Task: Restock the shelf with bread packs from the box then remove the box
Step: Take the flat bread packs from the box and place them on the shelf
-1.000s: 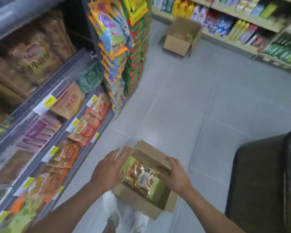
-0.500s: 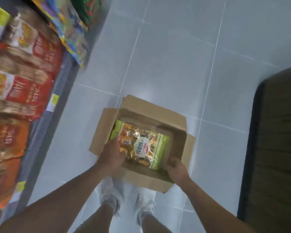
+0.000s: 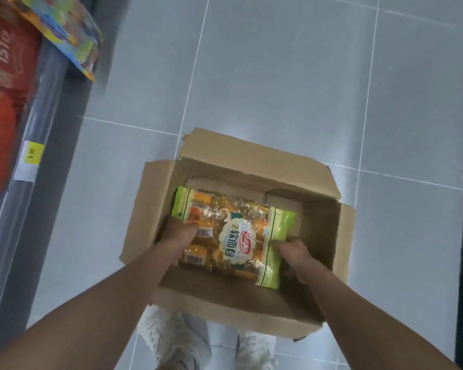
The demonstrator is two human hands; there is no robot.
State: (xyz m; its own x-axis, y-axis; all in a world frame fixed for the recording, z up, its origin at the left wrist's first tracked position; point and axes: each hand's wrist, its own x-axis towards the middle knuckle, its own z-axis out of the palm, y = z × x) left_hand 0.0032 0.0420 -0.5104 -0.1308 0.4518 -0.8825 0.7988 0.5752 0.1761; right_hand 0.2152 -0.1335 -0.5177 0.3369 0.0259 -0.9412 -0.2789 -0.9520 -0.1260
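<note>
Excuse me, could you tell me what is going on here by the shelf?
A person stands over an open brown cardboard box on the grey tiled floor, beside a shelf of red packets. Both hands are inside the box: the left hand and right hand grip opposite ends of a clear-and-green plastic bread pack. It is the only pack visible in the box and has not been lifted out yet.

grey tiled floor (image 3: 278, 76) | white shoes (image 3: 177, 340) at bottom | colourful snack bag (image 3: 64, 30) top left | yellow price tag (image 3: 32, 154) left
</note>
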